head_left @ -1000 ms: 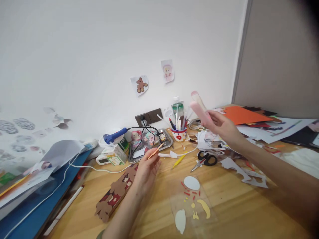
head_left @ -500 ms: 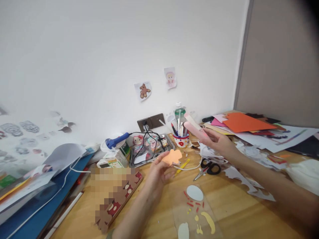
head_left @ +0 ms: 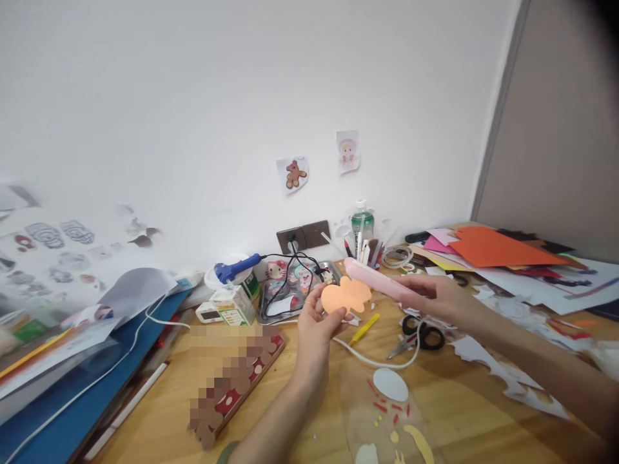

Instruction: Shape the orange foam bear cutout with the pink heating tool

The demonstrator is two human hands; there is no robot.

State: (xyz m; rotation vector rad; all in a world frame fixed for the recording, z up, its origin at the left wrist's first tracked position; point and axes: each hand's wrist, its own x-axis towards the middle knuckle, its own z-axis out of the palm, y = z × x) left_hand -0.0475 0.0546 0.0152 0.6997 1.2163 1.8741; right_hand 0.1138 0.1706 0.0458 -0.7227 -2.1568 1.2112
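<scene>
Between the thumb and fingers of my left hand (head_left: 316,332) is a light orange paper cut-out (head_left: 341,296) with a rounded, wavy outline. My right hand (head_left: 432,293) is closed around a pink hair straightener (head_left: 377,278) that has a white cord (head_left: 387,365). The straightener's long arms look pressed together, just above the cut-out's right part; whether they grip its edge I cannot tell. Below the hands, a clear sheet (head_left: 353,412) carries a white oval (head_left: 391,385), small red strips and yellow pieces. Black-handled scissors (head_left: 423,334) and a yellow pen-like tool (head_left: 365,327) lie nearby.
A metal tray (head_left: 265,309) with stickers and black cables stands by the wall socket (head_left: 302,236). A blue glue gun (head_left: 236,267) rests on a tub. Coloured paper (head_left: 507,246) and white scraps (head_left: 512,377) spread at right. A brown decorated box (head_left: 242,386) stands at left.
The straightener's two arms, apart before, have come together, and it has moved down beside the cut-out. My left hand has raised and turned the cut-out, showing more of it. The view has shifted left.
</scene>
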